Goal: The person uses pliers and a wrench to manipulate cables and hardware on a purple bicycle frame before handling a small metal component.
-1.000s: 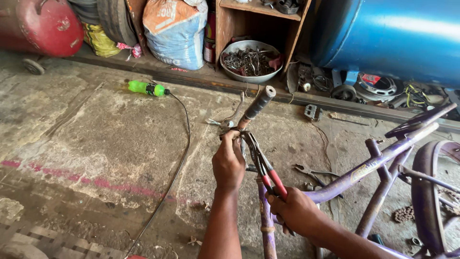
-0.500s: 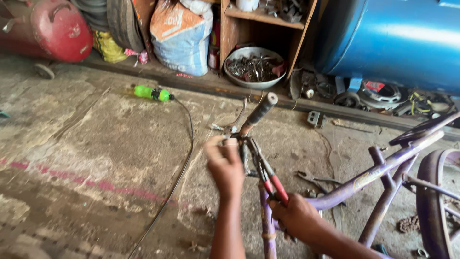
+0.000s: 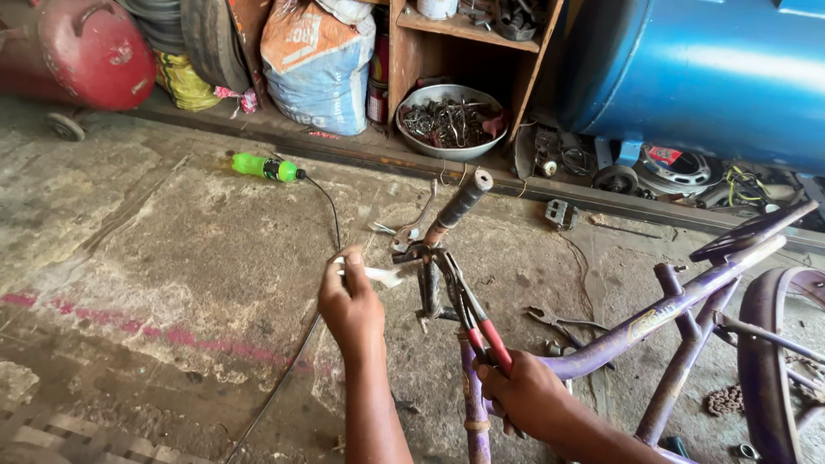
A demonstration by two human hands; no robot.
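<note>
In the head view, the red-handled pliers [image 3: 468, 309] run from the right hand [image 3: 520, 395] up and to the left, their nose meeting the handlebar clamp [image 3: 421, 255] just beside the left hand [image 3: 348, 301]; the right hand is clenched round the red grips at the near end, low and right of centre, forearm coming in from the bottom right corner. The left hand is closed on a pale, flat strip-like piece [image 3: 378, 275] that sticks out to the right toward the clamp; what that piece is cannot be told. Its forearm rises straight from the bottom edge, back of the hand upward, knuckles bent. The pliers are long and dark-jawed with worn red sleeves on the handles, lying tilted along the stem of a purple bicycle frame [image 3: 653, 322], which stretches away to the right. A black handlebar grip [image 3: 460, 202] angles up and far from the clamp. On the concrete floor [image 3: 155, 258], far left, lies a green bottle [image 3: 262, 167], and a metal bowl of scrap parts [image 3: 451, 120] sits beyond, under a wooden shelf
</note>
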